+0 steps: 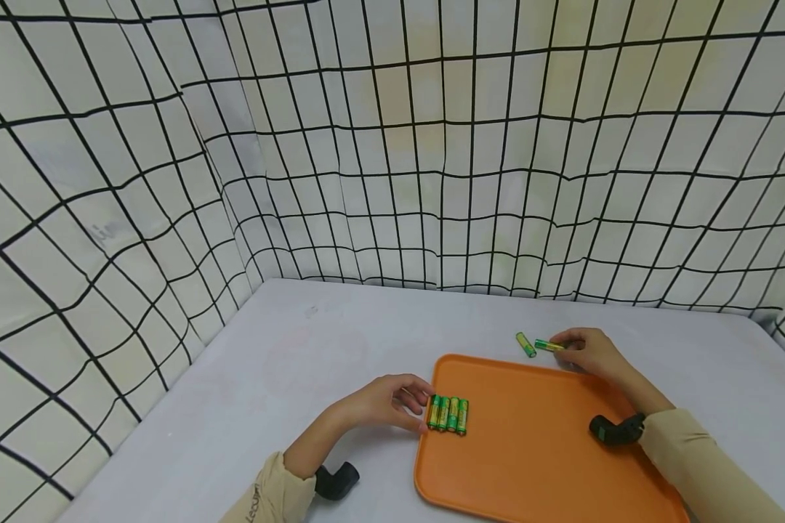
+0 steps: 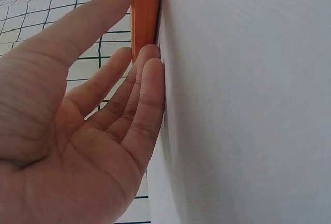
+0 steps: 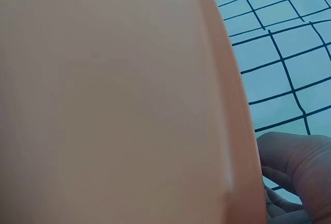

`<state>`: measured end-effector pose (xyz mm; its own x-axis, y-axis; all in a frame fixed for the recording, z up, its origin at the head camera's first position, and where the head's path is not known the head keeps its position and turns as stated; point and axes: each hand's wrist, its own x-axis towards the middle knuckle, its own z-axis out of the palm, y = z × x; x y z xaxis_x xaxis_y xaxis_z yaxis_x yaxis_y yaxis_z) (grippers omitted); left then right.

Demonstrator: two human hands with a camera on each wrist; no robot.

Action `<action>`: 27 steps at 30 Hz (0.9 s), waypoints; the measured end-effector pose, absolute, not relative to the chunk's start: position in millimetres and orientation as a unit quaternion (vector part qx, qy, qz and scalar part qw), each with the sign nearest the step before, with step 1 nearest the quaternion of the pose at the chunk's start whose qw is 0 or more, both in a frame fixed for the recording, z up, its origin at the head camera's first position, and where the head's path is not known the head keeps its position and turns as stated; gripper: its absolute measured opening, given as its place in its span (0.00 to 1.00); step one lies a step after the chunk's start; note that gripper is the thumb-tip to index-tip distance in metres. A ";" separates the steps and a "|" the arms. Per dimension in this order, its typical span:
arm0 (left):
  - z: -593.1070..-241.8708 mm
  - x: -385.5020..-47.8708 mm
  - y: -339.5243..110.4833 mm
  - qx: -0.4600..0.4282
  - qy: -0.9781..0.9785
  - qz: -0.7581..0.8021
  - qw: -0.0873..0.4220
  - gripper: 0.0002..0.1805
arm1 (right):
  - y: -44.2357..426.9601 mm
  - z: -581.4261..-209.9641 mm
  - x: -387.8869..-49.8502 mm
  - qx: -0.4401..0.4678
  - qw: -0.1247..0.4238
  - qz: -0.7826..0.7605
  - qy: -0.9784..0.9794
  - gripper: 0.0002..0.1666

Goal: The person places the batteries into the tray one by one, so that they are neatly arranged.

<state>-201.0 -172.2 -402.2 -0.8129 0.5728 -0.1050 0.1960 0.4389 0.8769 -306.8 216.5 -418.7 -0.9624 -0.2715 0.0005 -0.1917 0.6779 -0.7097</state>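
On the orange tray (image 1: 530,436), several green-and-yellow batteries (image 1: 453,414) lie side by side in a row at the left rim. My left hand (image 1: 392,401) is beside that row, its fingers loosely bent and its fingertips at the tray's edge; the left wrist view shows the palm of the left hand (image 2: 98,125) with nothing in it. Beyond the tray's far rim, my right hand (image 1: 589,352) pinches one end of a battery (image 1: 546,345). Another battery (image 1: 526,344) lies just left of it on the table. In the right wrist view the tray hides the right hand's fingertips (image 3: 282,203) and the battery.
The white table (image 1: 288,349) extends left of the tray and behind it. White walls with a black grid net (image 1: 392,160) enclose the table at the back and sides. A black wrist device (image 1: 337,481) shows below the left wrist, another (image 1: 615,430) beside the right sleeve.
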 end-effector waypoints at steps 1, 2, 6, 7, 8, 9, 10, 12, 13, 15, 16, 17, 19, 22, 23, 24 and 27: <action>-402.1 -200.9 -172.0 0.234 0.824 0.476 0.198 0.26 | 217.0 -418.9 -306.8 -0.129 0.049 -0.380 0.915 0.19; -402.3 -201.0 -171.7 0.235 0.824 0.475 0.198 0.26 | 217.2 -419.3 -306.5 -0.129 0.047 -0.379 0.915 0.19; -403.1 -201.5 -170.5 0.230 0.826 0.474 0.199 0.26 | 218.3 -419.4 -305.1 -0.132 0.038 -0.383 0.913 0.19; -402.9 -201.3 -170.1 0.229 0.827 0.473 0.198 0.26 | 218.4 -419.4 -304.6 -0.133 0.036 -0.384 0.913 0.18; -402.8 -201.4 -170.0 0.230 0.827 0.473 0.198 0.26 | 218.4 -419.4 -304.1 -0.134 0.033 -0.385 0.913 0.18; -402.5 -201.3 -170.0 0.232 0.827 0.472 0.198 0.26 | 218.5 -419.2 -303.6 -0.134 0.031 -0.386 0.912 0.18; -402.1 -201.2 -170.1 0.234 0.826 0.473 0.198 0.26 | 218.2 -419.3 -303.1 -0.134 0.029 -0.386 0.912 0.18; -401.3 -200.7 -170.3 0.236 0.826 0.472 0.197 0.26 | 217.6 -419.3 -302.0 -0.130 0.026 -0.388 0.912 0.19; -401.0 -200.5 -170.6 0.237 0.826 0.472 0.197 0.26 | 217.0 -419.2 -301.5 -0.126 0.025 -0.389 0.912 0.19; -400.4 -200.1 -171.1 0.236 0.826 0.473 0.197 0.27 | 215.5 -419.0 -300.4 -0.120 0.026 -0.394 0.911 0.19; -400.3 -199.9 -171.3 0.235 0.826 0.474 0.197 0.26 | 214.7 -418.7 -299.7 -0.118 0.027 -0.397 0.910 0.19; -400.2 -199.7 -171.4 0.235 0.825 0.474 0.197 0.26 | 214.0 -418.5 -299.4 -0.114 0.027 -0.400 0.909 0.19; -400.3 -199.6 -171.7 0.233 0.824 0.476 0.199 0.26 | 212.5 -417.6 -298.1 -0.106 0.030 -0.406 0.907 0.19; -400.7 -199.7 -172.0 0.234 0.823 0.477 0.199 0.26 | 211.5 -416.0 -296.1 -0.094 0.034 -0.413 0.905 0.20; -400.9 -199.8 -172.0 0.235 0.824 0.477 0.199 0.26 | 210.9 -415.5 -295.4 -0.088 0.034 -0.414 0.905 0.20; -401.0 -200.0 -172.1 0.235 0.823 0.477 0.198 0.26 | 210.7 -414.6 -294.4 -0.086 0.035 -0.415 0.905 0.20; -401.4 -200.8 -171.9 0.236 0.824 0.475 0.197 0.26 | 210.0 -413.2 -292.2 -0.082 0.031 -0.417 0.905 0.21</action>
<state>-200.8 -171.9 -401.4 -0.8103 0.5774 -0.1007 0.2021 0.4366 0.8767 -292.2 210.0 -413.2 -0.9845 -0.1753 0.0116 -0.1228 0.6393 -0.7591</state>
